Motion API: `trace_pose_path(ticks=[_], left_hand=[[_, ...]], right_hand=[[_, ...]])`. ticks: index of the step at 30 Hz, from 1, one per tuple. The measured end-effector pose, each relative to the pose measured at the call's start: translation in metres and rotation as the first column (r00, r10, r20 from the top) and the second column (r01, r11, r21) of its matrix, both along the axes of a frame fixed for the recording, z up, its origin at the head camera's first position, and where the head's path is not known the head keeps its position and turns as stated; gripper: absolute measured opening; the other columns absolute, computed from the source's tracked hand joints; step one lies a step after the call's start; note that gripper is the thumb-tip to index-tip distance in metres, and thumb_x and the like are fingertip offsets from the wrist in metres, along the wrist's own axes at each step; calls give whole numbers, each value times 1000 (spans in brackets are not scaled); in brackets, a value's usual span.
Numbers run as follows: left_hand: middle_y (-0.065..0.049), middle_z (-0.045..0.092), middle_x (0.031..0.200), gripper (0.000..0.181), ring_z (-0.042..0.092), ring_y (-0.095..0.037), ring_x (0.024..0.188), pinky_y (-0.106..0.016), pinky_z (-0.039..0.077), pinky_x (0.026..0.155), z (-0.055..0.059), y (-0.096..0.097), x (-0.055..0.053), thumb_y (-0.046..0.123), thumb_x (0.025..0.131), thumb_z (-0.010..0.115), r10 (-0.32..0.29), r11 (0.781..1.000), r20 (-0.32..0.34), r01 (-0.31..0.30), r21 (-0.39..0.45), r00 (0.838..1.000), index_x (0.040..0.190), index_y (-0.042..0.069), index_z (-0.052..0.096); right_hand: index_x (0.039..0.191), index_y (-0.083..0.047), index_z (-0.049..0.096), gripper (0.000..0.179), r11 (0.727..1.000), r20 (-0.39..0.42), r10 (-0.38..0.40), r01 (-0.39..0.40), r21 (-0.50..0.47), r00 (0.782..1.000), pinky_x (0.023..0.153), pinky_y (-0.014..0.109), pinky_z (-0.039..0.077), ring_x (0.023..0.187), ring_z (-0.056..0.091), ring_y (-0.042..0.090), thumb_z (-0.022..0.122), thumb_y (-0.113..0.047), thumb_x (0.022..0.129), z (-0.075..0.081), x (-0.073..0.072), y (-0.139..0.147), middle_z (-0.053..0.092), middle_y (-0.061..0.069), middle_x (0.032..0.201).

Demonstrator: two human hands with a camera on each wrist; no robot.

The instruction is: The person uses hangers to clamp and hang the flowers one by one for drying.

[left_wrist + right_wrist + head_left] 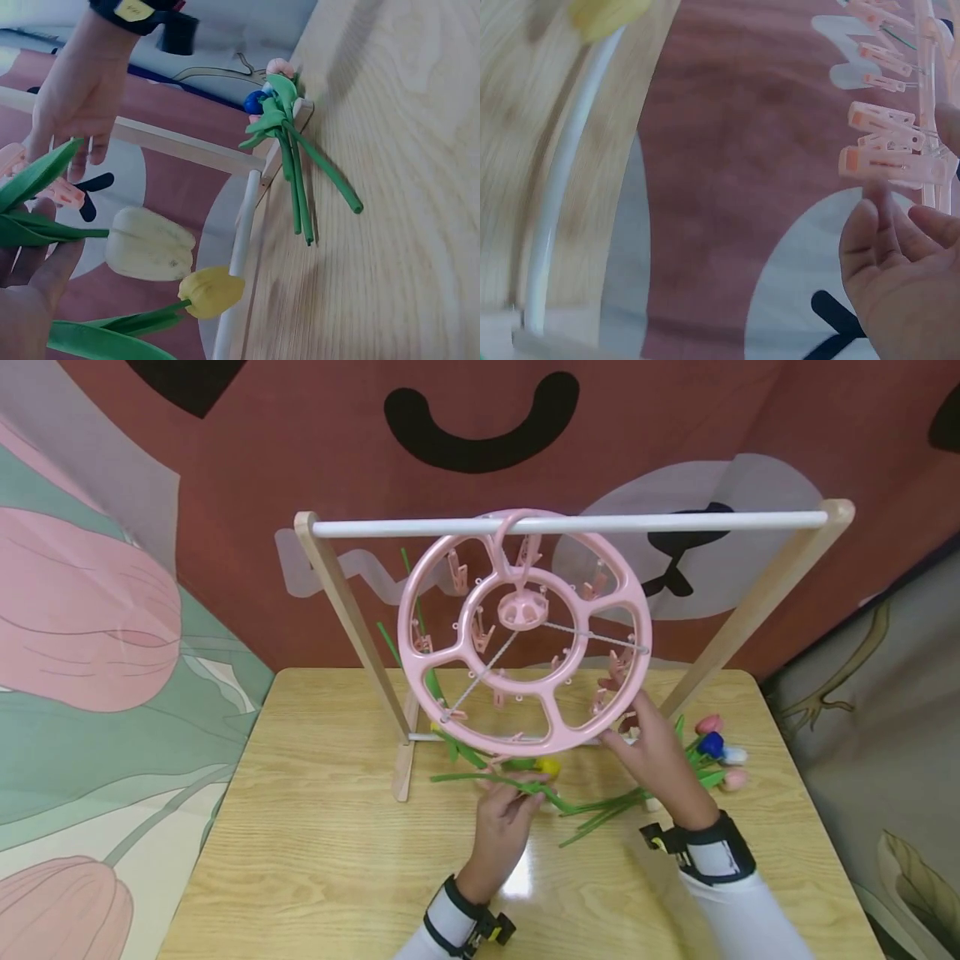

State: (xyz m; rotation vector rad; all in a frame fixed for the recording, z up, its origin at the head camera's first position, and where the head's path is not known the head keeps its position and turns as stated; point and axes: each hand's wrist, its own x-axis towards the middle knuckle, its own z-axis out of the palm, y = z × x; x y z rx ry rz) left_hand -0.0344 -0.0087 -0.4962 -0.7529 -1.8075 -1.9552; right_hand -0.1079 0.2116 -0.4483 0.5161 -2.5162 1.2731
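Note:
A pink round clip hanger (551, 727) hangs by its hook from the white bar of a wooden rack. My left hand (504, 831) is under its near rim and holds a white artificial tulip (150, 244) by its green stem and leaves. My right hand (663, 768) is at the right side of the hanger, its fingers around the rim beside a pink clip (892, 165). The rim partly hides these fingers in the head view. Just beyond the left hand hangs a yellow tulip (211, 291), its flower pointing down.
Several tulips lie on the table (300, 860) at the right, with a blue flower (711, 744) among them. The rack's wooden posts (750, 610) and white bar (420, 527) frame the hanger. A lower white bar (570, 172) spans the rack. Printed cloth hangs behind.

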Motion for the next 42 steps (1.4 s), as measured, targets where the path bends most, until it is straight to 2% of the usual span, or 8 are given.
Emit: trace_pose_path(ticks=[3,6,8,12,18,28,35,42], left_hand=[[-29,67,103,29,66,-29,91,-33,64,73,7,-1,1,-20,80,63,41,997,-63,-45,-62,997,108,-10,65],[-26,68,104,31,66,-25,89,-29,64,69,9,-1,1,-19,79,65,60,993,-101,-70,-98,993,109,-8,66],[-26,68,104,29,66,-25,87,-27,64,68,8,0,1,-18,80,65,63,991,-105,-75,-107,992,107,-8,66],[-28,68,102,22,67,-27,85,-27,64,67,4,0,0,-18,80,64,66,991,-87,-75,-110,994,101,-9,66],[-26,68,100,25,67,-29,83,-31,64,65,-2,0,1,-18,82,64,76,992,-29,-79,-97,997,105,-10,66],[-27,67,101,20,69,-34,85,-35,63,75,-7,-2,4,-12,87,62,65,996,99,-59,-69,993,107,-9,65],[-24,67,106,21,69,-33,91,-37,62,78,-11,-5,4,-7,90,61,76,996,205,-67,-50,976,110,-6,66],[-26,68,109,21,69,-32,93,-41,62,78,-11,-9,3,-7,90,61,75,997,256,-65,-47,964,110,-10,64]], right_hand=[[145,-13,43,63,995,-5,15,-15,-98,1000,72,21,54,102,58,15,68,-3,89,6,0,-4,59,16,134],[130,-2,56,46,993,-34,15,-19,-115,999,73,10,53,97,60,10,68,4,86,7,-1,-7,64,19,123],[123,-2,61,39,993,-48,15,-21,-120,999,73,8,53,92,60,4,70,3,85,3,-2,-5,68,17,115],[117,-3,65,36,990,-26,29,-33,-134,999,72,8,55,84,63,8,74,-1,82,2,3,-5,71,15,109],[114,-2,68,40,992,-30,70,-73,-103,997,70,10,57,78,64,13,79,1,75,3,13,-8,73,13,101],[109,4,66,38,987,-96,156,-159,-24,983,65,35,61,76,65,21,78,9,72,34,34,-28,73,14,91],[112,3,64,39,972,-52,228,-231,-52,972,71,39,63,84,69,24,75,11,75,16,37,-33,73,17,100],[114,-1,65,37,972,-21,211,-212,-99,977,72,24,63,86,69,18,75,5,79,-4,35,-32,73,14,102]])
